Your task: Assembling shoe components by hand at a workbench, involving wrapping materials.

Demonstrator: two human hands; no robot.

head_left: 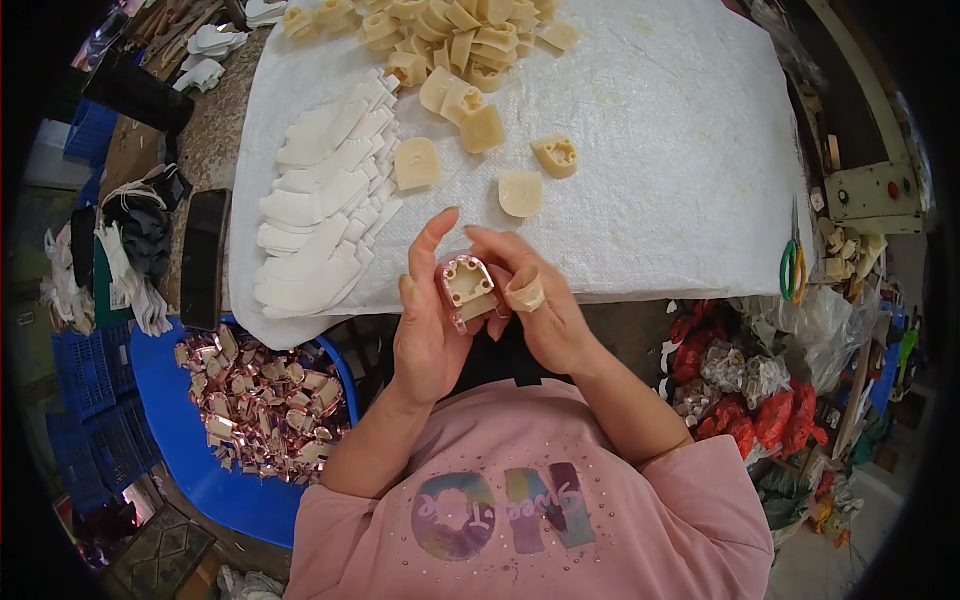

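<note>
Between my two hands, just off the near edge of the table, is a cream plastic shoe heel [467, 285] with its hollow side with small round holes turned up. A shiny pink wrap goes around its curved edge. My left hand [425, 325] is closed on it from the left, index finger raised. My right hand [550, 320] grips its right side, with a beige cover [525, 288] around the thumb. Beyond my fingers lie loose cream heels [520, 194]. White curved strips [320, 205] overlap in rows at the left of the table.
A white woven sheet [660, 170] covers the table, with a heap of cream heels [465, 35] at the far side. A blue tub [215, 490] of pink-wrapped heels [265, 400] stands lower left. A phone [207, 260] lies left; scissors [792, 270] hang right, above plastic bags.
</note>
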